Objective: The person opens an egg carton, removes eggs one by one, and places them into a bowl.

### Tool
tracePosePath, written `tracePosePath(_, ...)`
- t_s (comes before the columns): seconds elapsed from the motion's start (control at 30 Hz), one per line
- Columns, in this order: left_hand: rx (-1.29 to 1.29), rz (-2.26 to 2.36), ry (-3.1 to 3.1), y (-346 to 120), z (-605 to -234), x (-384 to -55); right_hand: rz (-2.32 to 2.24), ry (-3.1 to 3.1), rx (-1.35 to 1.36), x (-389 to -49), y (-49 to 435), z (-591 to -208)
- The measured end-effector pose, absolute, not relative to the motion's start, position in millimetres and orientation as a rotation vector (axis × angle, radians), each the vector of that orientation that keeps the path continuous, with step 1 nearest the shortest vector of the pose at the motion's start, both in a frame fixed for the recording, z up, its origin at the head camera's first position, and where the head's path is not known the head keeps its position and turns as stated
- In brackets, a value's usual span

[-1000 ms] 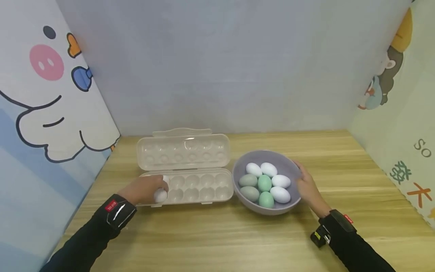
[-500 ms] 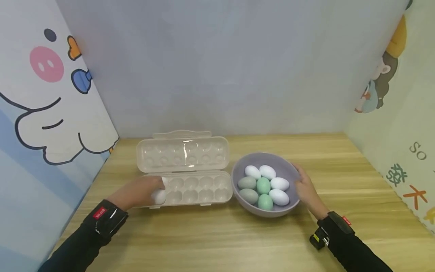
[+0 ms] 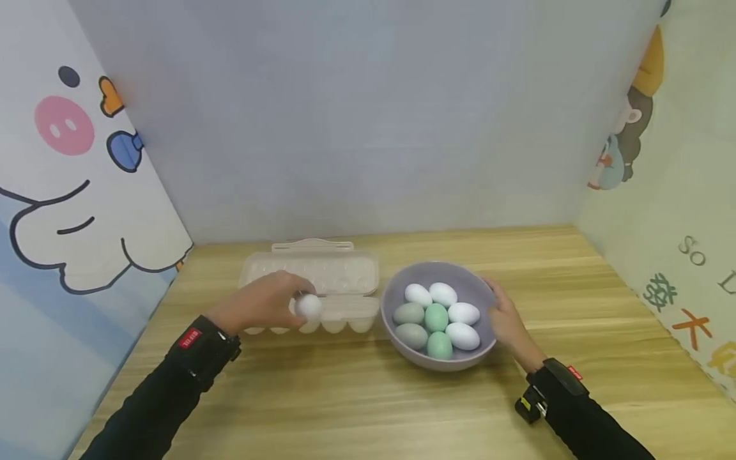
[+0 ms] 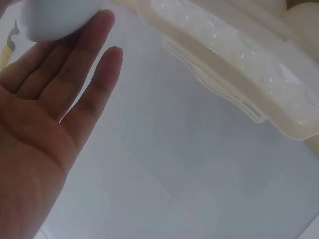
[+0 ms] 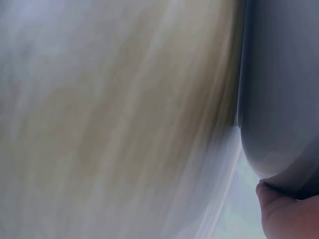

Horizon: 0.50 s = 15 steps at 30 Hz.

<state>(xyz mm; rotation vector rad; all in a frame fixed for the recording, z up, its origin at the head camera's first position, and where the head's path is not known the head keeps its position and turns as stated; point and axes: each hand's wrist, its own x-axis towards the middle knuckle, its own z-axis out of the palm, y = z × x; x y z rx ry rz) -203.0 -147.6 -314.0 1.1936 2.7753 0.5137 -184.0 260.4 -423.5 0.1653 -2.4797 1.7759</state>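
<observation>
My left hand [image 3: 261, 301] pinches a white egg [image 3: 309, 307] over the front half of the clear plastic egg carton [image 3: 356, 308]. The carton's lid lies folded back behind it, and its front half appears tilted, showing the rounded undersides of the cups. In the left wrist view the egg [image 4: 57, 17] sits at the fingertips, partly cut off. My right hand [image 3: 507, 321] grips the right rim of a grey-purple bowl [image 3: 397, 278]. White, green and grey-green eggs [image 3: 436, 317] lie in that bowl. Left-hand fingers hide the carton's left end.
The bowl stands close against the carton's right end on a wooden table [image 3: 345, 409]. A grey wall [image 3: 368, 128] rises behind the table. Printed panels [image 3: 63, 191] flank it on both sides.
My left hand has lifted from the carton's left end and moved right with a white egg. The carton's front half has tipped up. My right hand stays on the bowl.
</observation>
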Motion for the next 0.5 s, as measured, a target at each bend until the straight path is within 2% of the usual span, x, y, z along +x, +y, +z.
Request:
tracePosePath(0.2,1.282,0.564,2.759,-123,-311,-216,1.779,-2.460,0.171,-183,258,-425)
tracePosePath(0.37,1.458,0.601,2.697,-71,-308,-230,1.776,-2.461,0.151,-184,260,-427)
tracePosePath(0.5,1.475,0.549,2.581,-24,-313,-231,1.790,-2.472,0.137,-185,261,-427)
